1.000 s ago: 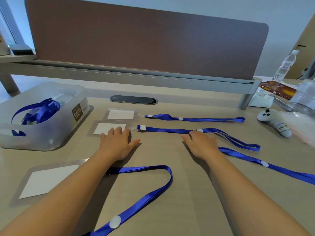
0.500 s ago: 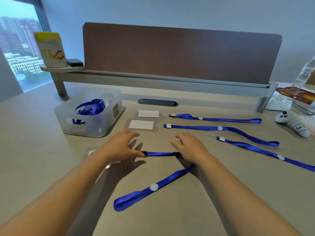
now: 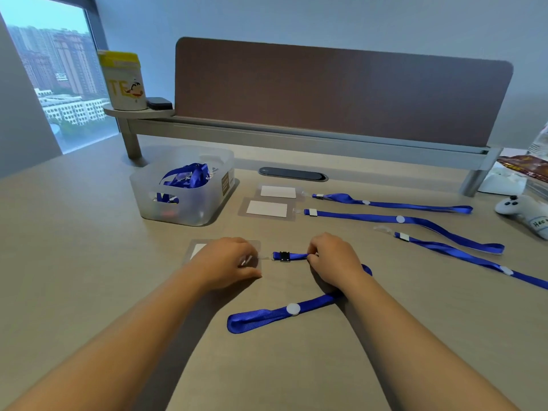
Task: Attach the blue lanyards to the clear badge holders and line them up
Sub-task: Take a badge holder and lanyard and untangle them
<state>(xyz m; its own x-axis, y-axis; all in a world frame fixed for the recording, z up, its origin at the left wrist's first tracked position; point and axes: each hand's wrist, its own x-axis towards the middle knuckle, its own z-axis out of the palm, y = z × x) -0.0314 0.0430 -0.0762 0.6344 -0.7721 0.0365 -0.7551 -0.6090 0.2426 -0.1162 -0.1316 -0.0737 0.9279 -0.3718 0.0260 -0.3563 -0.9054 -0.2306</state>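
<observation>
**Third badge now in your hands, ready to clip**

Far left, the clear bin holds a few more blue straps that are not used yet.

Next comes your left hand. A second ago it lay flat by the two finished badges at the back. Now it has come toward you and presses down on a third badge holder, with the fingers curled over its right end. The holder lies flat on the desk, and your hand hides most of it.

Between your hands is the black clip of the strap. It sits just beside the holder's edge. You cannot tell from here if it is hooked in yet.

Your right hand has moved too. It pinches the blue strap right behind the clip. The rest of that strap loops under your wrist and lies toward you.

Behind your hands, two finished badges lie in a neat row with their straps running to the right. One more strap waits at the right with no holder on it.

So you have left the row and started the next pair. It looks like you need to push the clip into the holder's slot.
</observation>
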